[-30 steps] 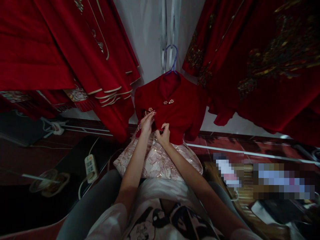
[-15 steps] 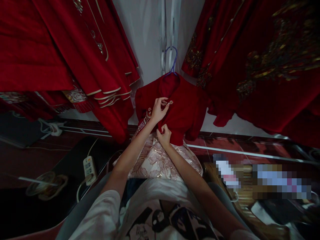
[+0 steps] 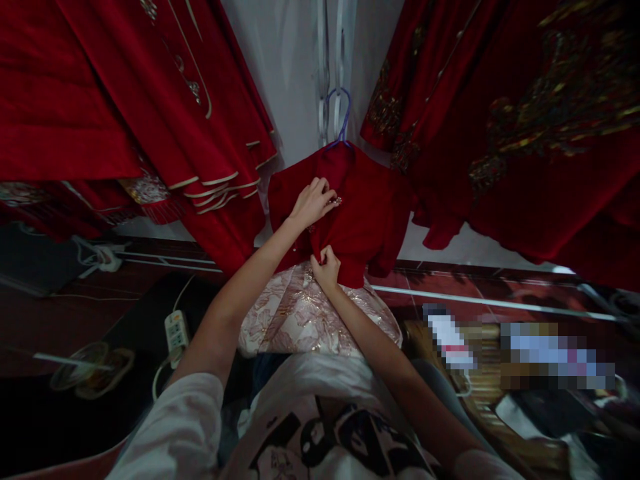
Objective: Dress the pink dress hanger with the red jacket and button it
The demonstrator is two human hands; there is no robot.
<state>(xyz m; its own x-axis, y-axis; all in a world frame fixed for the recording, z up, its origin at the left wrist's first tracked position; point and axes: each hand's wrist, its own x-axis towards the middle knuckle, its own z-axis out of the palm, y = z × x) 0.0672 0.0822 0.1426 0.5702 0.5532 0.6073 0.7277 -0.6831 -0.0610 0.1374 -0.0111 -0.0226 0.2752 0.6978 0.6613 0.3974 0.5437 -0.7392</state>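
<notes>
Red hanging garments, left of view [image 3: 60,100]: long, pale piping at the hems, fringed silver work lower down.

Red embroidered garments, right of view [image 3: 525,213]: gold motifs, flanking the centre.

Black surface [image 3: 135,333]: low, at the view's left, bearing small goods.

Red jacket [image 3: 370,220]: short-sleeved, hung upright at centre directly before the person, between the two groups of garments.

Pink brocade cloth [image 3: 295,313]: gold-threaded, spread below the jacket's hem and partly covered by both forearms.

Wooden slatted surface [image 3: 483,387]: at lower right, carrying two items blurred past recognition and a dark object.

Hands, one pair, bare, apart from each other, both on the jacket's front. The left hand [image 3: 314,201] lay higher, back upward, wrist bent, fingers curled towards the neckline; whether its fingertips gripped or merely touched could not be told. It hid part of the jacket's front, and its forearm slanted up from lower left. The right hand [image 3: 326,270] sat lower, thumb and fingers pinched on the jacket's front edge near the hem.

Clear container [image 3: 75,367]: on the black surface, a white straw [image 3: 75,361] across it; contents indistinct.

Shallow dish [image 3: 117,373]: just beside it, brownish matter within.

Power strip [image 3: 175,333]: white, cord attached, near the left forearm.

Hanger [image 3: 346,117]: blue-violet, in the jacket's neck.

Jewelled clasp [image 3: 337,201]: at the left hand's fingertips.
</notes>
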